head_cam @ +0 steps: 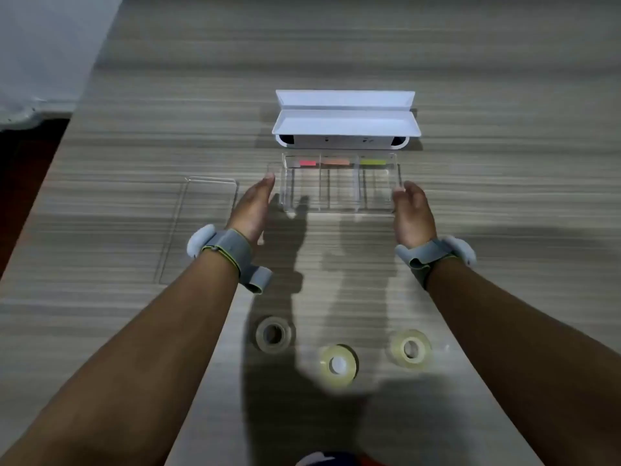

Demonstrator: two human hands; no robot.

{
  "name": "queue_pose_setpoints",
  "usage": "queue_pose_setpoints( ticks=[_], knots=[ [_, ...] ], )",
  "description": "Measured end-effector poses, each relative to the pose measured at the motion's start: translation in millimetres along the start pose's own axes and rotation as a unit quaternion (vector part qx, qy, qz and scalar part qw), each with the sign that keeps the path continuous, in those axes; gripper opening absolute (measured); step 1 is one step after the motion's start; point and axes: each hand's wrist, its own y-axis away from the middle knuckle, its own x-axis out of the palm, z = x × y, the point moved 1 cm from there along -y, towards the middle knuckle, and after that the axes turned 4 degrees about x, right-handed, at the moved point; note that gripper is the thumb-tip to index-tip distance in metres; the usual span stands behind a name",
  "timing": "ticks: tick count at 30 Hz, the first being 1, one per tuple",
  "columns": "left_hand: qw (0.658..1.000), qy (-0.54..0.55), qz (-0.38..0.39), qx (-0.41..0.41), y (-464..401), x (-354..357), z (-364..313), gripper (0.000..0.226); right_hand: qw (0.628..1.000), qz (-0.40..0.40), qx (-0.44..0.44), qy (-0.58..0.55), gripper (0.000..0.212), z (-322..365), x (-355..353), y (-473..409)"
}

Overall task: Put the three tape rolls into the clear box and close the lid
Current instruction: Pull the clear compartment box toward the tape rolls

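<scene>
Three tape rolls (pixel 339 364) lie flat nearest the person, untouched – beyond them left hand (pixel 252 210) and right hand (pixel 411 213) flank the clear box (pixel 339 186), palms flat and wide, gripping nothing; lid (pixel 201 227) lies off to the left – risk: squeezing the slick walls slides the box into the white case (pixel 346 122) behind

White case (pixel 346 127) (lid open) on wooden table (pixel 470 62).
</scene>
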Motion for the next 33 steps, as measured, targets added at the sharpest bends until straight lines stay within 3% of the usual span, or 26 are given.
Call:
queue_pose_setpoints(
  ticks=[5, 11, 17, 21, 30, 33],
  knots=[
    [1.000, 0.007, 0.014, -0.001, -10.0, 10.4, -14.0, 0.071, 1.000, 0.003, 0.008, 0.011, 0.055, 10.5, 4.9, -14.3],
    [0.999, -0.025, 0.018, -0.013, -2.6, 15.3, -24.1, 0.078, 1.000, -0.003, 0.019, -0.011, 0.051, 21.8, 6.7, -9.9],
    [0.999, 0.006, 0.039, 0.021, 32.2, 14.1, -20.5, 0.032, 0.999, -0.018, 0.005, -0.031, 0.036, 10.1, -4.2, 18.8],
    [0.999, 0.031, 0.028, 0.018, 55.7, 7.8, -6.9, 0.030, 0.999, -0.010, -0.005, -0.038, 0.038, -0.5, -13.1, 45.1],
    [0.998, 0.049, 0.030, 0.009, 98.3, -3.3, 28.4, 0.067, 0.999, 0.013, -0.015, -0.047, 0.044, -27.3, -23.6, 88.2],
    [0.999, 0.042, 0.024, 0.003, 104.6, -2.6, 34.8, 0.045, 0.999, 0.016, -0.006, -0.044, 0.042, -35.3, -22.5, 96.2]
  ],
)
